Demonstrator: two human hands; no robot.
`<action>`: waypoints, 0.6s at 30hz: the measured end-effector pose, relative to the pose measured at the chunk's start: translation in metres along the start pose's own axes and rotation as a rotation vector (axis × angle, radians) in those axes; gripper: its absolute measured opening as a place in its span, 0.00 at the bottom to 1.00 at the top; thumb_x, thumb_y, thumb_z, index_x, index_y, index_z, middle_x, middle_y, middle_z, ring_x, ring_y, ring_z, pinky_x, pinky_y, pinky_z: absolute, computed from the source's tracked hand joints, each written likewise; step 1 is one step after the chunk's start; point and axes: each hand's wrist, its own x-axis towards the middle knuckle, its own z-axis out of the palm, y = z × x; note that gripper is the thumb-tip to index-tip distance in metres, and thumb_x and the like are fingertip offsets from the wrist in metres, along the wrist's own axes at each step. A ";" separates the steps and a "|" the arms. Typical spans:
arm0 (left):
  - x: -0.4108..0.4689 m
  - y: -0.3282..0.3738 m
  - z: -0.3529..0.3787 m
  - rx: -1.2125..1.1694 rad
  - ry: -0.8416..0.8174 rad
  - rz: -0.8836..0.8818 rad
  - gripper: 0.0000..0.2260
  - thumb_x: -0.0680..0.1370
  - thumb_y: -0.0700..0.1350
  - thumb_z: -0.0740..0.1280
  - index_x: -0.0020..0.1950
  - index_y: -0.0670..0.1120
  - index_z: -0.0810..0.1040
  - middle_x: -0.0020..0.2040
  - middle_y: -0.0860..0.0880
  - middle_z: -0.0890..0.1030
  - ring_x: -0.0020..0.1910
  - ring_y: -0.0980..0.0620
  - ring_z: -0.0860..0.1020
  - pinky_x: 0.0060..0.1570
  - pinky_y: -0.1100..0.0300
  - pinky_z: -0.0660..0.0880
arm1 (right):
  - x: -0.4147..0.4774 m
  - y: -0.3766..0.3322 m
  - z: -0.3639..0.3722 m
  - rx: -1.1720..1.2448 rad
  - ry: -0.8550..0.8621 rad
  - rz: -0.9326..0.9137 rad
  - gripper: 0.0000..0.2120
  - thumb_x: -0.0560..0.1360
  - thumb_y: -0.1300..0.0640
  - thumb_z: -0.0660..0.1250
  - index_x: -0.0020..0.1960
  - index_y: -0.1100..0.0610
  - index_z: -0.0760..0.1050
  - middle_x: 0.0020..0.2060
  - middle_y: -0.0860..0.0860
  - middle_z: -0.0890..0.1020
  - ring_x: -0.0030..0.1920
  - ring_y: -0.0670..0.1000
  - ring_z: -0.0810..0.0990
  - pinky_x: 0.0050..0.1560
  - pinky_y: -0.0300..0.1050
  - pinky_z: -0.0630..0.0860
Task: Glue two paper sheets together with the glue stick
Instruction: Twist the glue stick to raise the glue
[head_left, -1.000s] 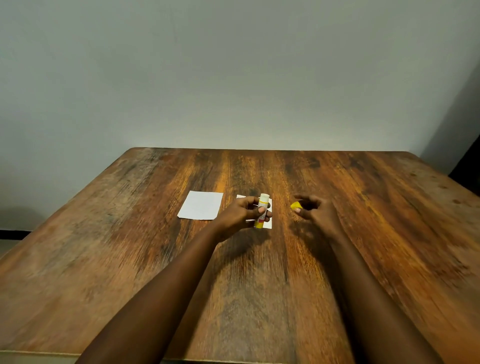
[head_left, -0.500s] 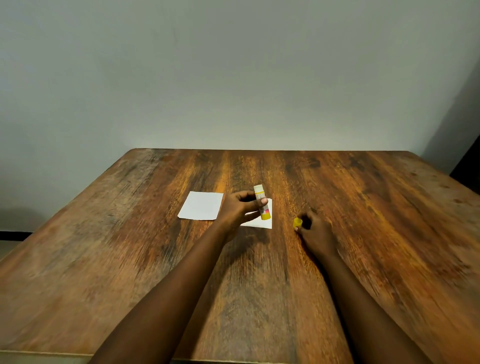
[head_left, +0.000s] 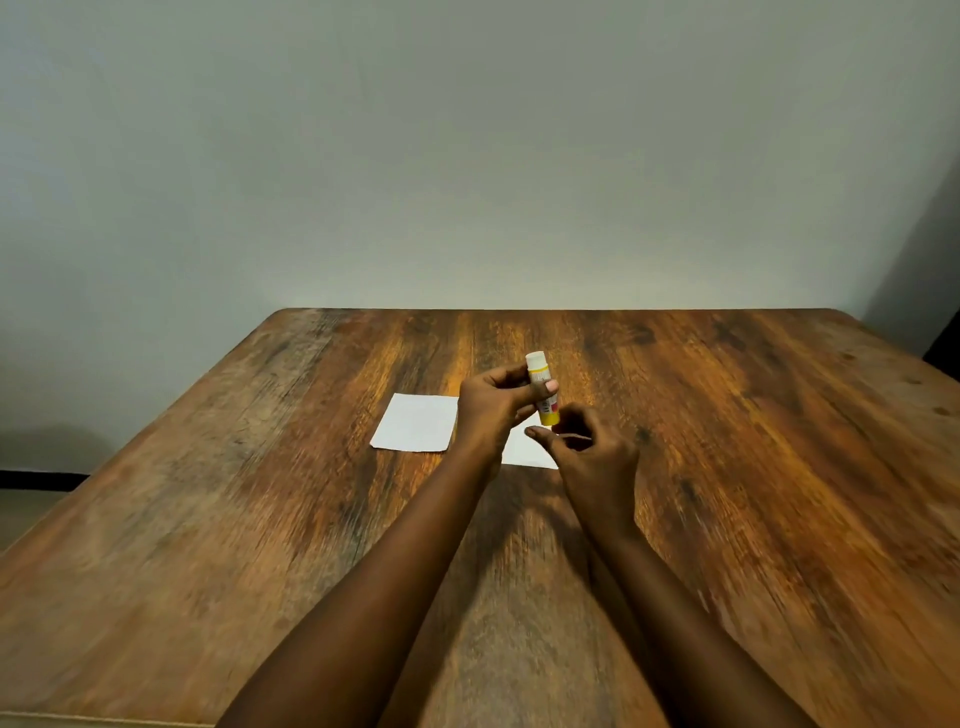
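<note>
Glue stick (head_left: 538, 370) was held clear of the worktop (head_left: 727, 467), a little tilted, pale end toward 12 o'clock, yellow base toward 6. Round its middle the left grip (head_left: 493, 405) was wrapped, thumb across the label. At 5 o'clock of the stick the right grip (head_left: 597, 457) had fingers curled close to the base. Whether they pinched it or only hung beside it could not be told.

Risks, as judged:
- Worktop: bare wood lay under both papers. Glue carried past a paper edge would likely smear the wood and bond the paper to it.
- Papers: the left sheet (head_left: 415, 423) lay free at 9 o'clock of the left grip. The right sheet (head_left: 524, 447) lay at 6 o'clock of the stick, partly hidden by both hands. Neither was pinned. A stroke with nothing holding the sheet would probably drag or crease it, and a hasty press would set the edges askew.
- Stick: too much twist at the base could raise a long column that snaps or blobs; too little and the rim would scrape dry.
- Cap: none was in view. Left off for long, the glue would likely dry.

Counts:
- Wall (head_left: 467, 156): one
- Worktop: one
- Forearms: two
- Grips: two
- Paper sheets: two
- Glue stick: one
- Cap: none seen
</note>
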 end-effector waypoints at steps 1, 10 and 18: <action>-0.001 0.002 0.001 -0.002 0.009 0.002 0.19 0.70 0.38 0.73 0.60 0.40 0.78 0.50 0.47 0.82 0.48 0.51 0.82 0.43 0.67 0.79 | 0.001 -0.001 0.002 -0.015 0.027 -0.011 0.14 0.67 0.57 0.75 0.50 0.62 0.79 0.43 0.54 0.84 0.41 0.48 0.81 0.41 0.26 0.72; -0.003 0.011 0.003 0.055 0.062 0.010 0.07 0.72 0.37 0.71 0.49 0.44 0.80 0.43 0.52 0.82 0.48 0.50 0.81 0.44 0.62 0.76 | 0.014 -0.007 0.016 0.161 0.074 0.185 0.11 0.70 0.64 0.72 0.53 0.60 0.79 0.43 0.50 0.81 0.44 0.48 0.79 0.39 0.24 0.72; -0.003 0.022 -0.006 0.072 0.040 -0.007 0.12 0.74 0.36 0.68 0.58 0.36 0.78 0.49 0.45 0.81 0.49 0.48 0.80 0.49 0.60 0.78 | 0.024 -0.018 0.014 0.835 -0.325 0.672 0.15 0.81 0.61 0.52 0.43 0.63 0.75 0.28 0.53 0.75 0.25 0.46 0.72 0.26 0.37 0.74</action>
